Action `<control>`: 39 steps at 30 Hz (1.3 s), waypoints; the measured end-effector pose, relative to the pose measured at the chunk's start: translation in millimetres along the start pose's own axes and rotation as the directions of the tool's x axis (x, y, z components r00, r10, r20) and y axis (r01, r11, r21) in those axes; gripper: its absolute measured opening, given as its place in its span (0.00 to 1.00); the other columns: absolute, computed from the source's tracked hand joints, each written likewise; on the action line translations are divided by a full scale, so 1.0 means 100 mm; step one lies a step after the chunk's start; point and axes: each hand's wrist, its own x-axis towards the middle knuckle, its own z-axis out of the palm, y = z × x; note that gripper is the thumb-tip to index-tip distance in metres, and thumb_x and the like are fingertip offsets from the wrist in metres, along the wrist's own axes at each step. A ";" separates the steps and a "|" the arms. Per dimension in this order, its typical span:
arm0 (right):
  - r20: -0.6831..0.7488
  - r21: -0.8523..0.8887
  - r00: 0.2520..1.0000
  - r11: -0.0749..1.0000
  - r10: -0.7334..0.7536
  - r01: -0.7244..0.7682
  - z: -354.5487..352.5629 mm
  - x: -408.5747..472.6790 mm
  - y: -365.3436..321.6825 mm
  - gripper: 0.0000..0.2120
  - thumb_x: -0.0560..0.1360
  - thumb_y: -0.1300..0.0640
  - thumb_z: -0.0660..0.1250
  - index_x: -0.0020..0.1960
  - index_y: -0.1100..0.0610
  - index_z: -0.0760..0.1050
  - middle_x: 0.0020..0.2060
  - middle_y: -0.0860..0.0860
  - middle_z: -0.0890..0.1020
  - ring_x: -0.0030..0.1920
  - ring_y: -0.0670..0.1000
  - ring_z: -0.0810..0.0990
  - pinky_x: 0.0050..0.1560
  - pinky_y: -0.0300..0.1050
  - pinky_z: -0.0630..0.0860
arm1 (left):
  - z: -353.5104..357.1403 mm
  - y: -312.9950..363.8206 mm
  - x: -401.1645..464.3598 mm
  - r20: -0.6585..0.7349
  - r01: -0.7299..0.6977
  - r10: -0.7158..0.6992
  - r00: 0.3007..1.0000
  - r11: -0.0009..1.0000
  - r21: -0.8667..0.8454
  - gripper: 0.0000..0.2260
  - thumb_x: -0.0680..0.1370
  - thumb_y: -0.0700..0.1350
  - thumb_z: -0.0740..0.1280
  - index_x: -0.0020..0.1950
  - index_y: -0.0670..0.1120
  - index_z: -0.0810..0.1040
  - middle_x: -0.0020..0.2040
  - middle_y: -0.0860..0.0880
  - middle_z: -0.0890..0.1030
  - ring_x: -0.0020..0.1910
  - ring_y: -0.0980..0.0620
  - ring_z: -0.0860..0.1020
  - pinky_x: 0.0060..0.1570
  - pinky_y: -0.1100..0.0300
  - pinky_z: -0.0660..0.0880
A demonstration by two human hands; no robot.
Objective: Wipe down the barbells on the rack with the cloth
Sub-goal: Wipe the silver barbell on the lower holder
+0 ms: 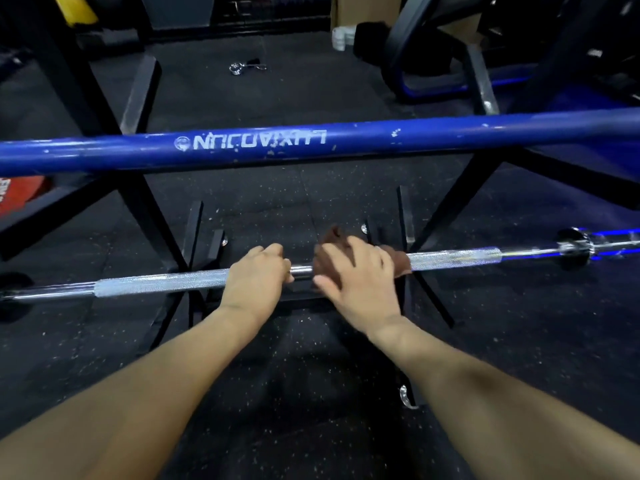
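A silver barbell with knurled grip sections runs across the lower middle of the view on a black rack. My left hand grips its middle, fingers curled over the bar. Just to the right, my right hand holds a brown cloth wrapped over the bar, fingers spread across it. A thicker blue barbell with white lettering lies higher on the rack, beyond both hands.
Black speckled rubber floor lies below. A spring collar rests on the floor at the back. A blue-framed machine stands at the back right, a red plate at the left edge.
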 end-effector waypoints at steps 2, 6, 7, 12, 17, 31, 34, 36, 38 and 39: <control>0.175 0.061 0.981 0.996 -0.082 0.072 -0.06 -0.01 -0.02 0.26 0.74 0.37 0.59 0.70 0.46 0.67 0.67 0.55 0.68 0.64 0.58 0.68 0.66 0.53 0.54 | 0.01 0.02 0.02 -0.006 0.074 -0.075 0.997 0.995 -0.070 0.11 0.78 0.51 0.64 0.51 0.44 0.77 0.50 0.47 0.77 0.52 0.45 0.74 0.43 0.56 0.65; 0.345 0.080 0.918 0.981 -0.194 0.177 -0.23 0.19 0.08 0.28 0.77 0.38 0.59 0.73 0.43 0.57 0.69 0.51 0.63 0.65 0.56 0.65 0.65 0.52 0.60 | -0.13 0.13 0.01 0.058 0.235 -0.228 0.972 0.941 -0.244 0.08 0.75 0.47 0.68 0.44 0.44 0.72 0.48 0.41 0.79 0.50 0.40 0.76 0.41 0.57 0.65; 0.364 0.079 0.909 0.979 -0.204 0.188 -0.26 0.22 0.13 0.28 0.77 0.38 0.59 0.74 0.43 0.57 0.68 0.51 0.63 0.64 0.55 0.66 0.65 0.51 0.61 | -0.16 0.15 -0.01 0.068 0.251 -0.242 0.968 0.933 -0.257 0.08 0.75 0.47 0.68 0.45 0.44 0.71 0.48 0.41 0.79 0.50 0.40 0.76 0.42 0.57 0.65; 0.371 0.022 0.917 0.989 -0.144 0.146 -0.35 0.15 0.42 0.28 0.77 0.39 0.59 0.74 0.44 0.56 0.69 0.51 0.63 0.67 0.55 0.65 0.69 0.50 0.59 | -0.17 0.17 -0.01 0.081 0.248 -0.235 0.969 0.930 -0.273 0.08 0.76 0.44 0.68 0.45 0.43 0.70 0.50 0.39 0.78 0.50 0.40 0.76 0.44 0.57 0.67; 0.332 -0.098 0.942 0.991 -0.056 0.093 -0.26 0.12 0.17 0.29 0.77 0.39 0.59 0.74 0.47 0.56 0.70 0.54 0.61 0.66 0.57 0.64 0.67 0.53 0.59 | -0.12 0.10 0.05 0.073 0.200 -0.189 0.979 0.959 -0.203 0.08 0.75 0.44 0.68 0.48 0.42 0.72 0.50 0.40 0.78 0.51 0.39 0.77 0.47 0.53 0.70; 0.241 -0.204 0.970 0.977 -0.016 0.067 -0.27 0.02 0.47 0.25 0.75 0.53 0.68 0.70 0.52 0.66 0.61 0.57 0.70 0.58 0.59 0.71 0.63 0.53 0.66 | -0.11 0.10 0.03 0.079 0.114 -0.102 0.992 0.979 -0.167 0.08 0.77 0.44 0.67 0.47 0.43 0.70 0.50 0.40 0.77 0.52 0.40 0.77 0.48 0.53 0.71; 0.175 -0.196 0.984 0.977 -0.045 0.079 -0.14 0.04 0.14 0.23 0.63 0.57 0.77 0.57 0.55 0.77 0.49 0.58 0.77 0.45 0.60 0.78 0.52 0.53 0.75 | -0.12 0.14 0.00 0.046 0.103 -0.098 0.994 0.985 -0.139 0.08 0.78 0.43 0.65 0.52 0.39 0.73 0.50 0.41 0.77 0.54 0.43 0.75 0.50 0.52 0.72; 0.158 -0.162 0.982 0.978 -0.104 0.130 -0.10 0.07 0.00 0.23 0.59 0.57 0.79 0.53 0.55 0.79 0.45 0.57 0.79 0.40 0.58 0.79 0.46 0.51 0.77 | -0.12 0.14 -0.01 0.044 0.109 -0.104 0.994 0.984 -0.139 0.07 0.78 0.44 0.66 0.51 0.40 0.73 0.49 0.42 0.77 0.54 0.43 0.75 0.50 0.52 0.72; 0.200 -0.114 0.968 0.978 -0.151 0.176 -0.14 0.07 0.05 0.24 0.63 0.57 0.77 0.58 0.55 0.77 0.50 0.58 0.78 0.45 0.59 0.79 0.50 0.53 0.76 | -0.11 0.12 -0.01 0.041 0.132 -0.127 0.991 0.976 -0.174 0.07 0.77 0.44 0.67 0.46 0.43 0.70 0.46 0.42 0.76 0.52 0.42 0.75 0.49 0.53 0.72; 0.218 -0.089 0.964 0.980 -0.155 0.178 -0.17 0.05 0.16 0.26 0.65 0.58 0.75 0.62 0.55 0.75 0.53 0.59 0.77 0.48 0.60 0.78 0.54 0.54 0.74 | -0.10 0.12 0.00 0.034 0.139 -0.135 0.990 0.972 -0.189 0.08 0.77 0.44 0.67 0.44 0.44 0.68 0.43 0.43 0.75 0.51 0.42 0.75 0.48 0.54 0.71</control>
